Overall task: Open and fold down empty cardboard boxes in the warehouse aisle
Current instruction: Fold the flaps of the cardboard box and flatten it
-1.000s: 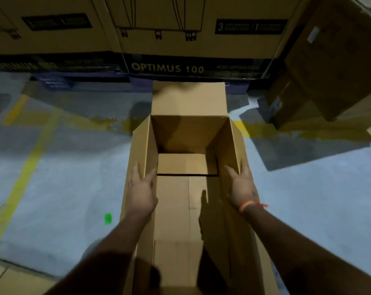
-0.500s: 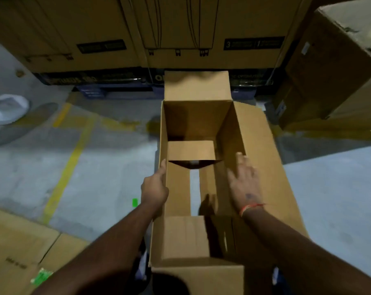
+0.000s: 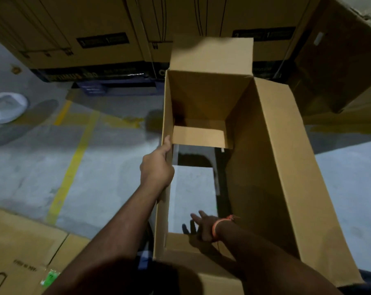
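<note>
1. Your left hand (image 3: 157, 169) grips the left wall of the cardboard box (image 3: 286, 167), thumb along the top edge, probably to steady the shell while the bottom opens.
2. Your right hand (image 3: 203, 227) reaches down inside near the close end, fingers spread and holding nothing, just above the near bottom flap (image 3: 180, 243); I'd judge it's going to push that flap out.
3. The box stands on the floor (image 3: 95, 177) in the aisle, its bottom partly open: bare floor shows through between the far bottom flap (image 3: 199, 136) and the near one.
4. Its right wall leans outward, so it looks ready to collapse that way.
5. Room is open left toward the yellow line (image 3: 74, 162); stacked cartons (image 3: 84, 28) close off the far side, and flattened cardboard (image 3: 20, 252) lies at the near left.
</note>
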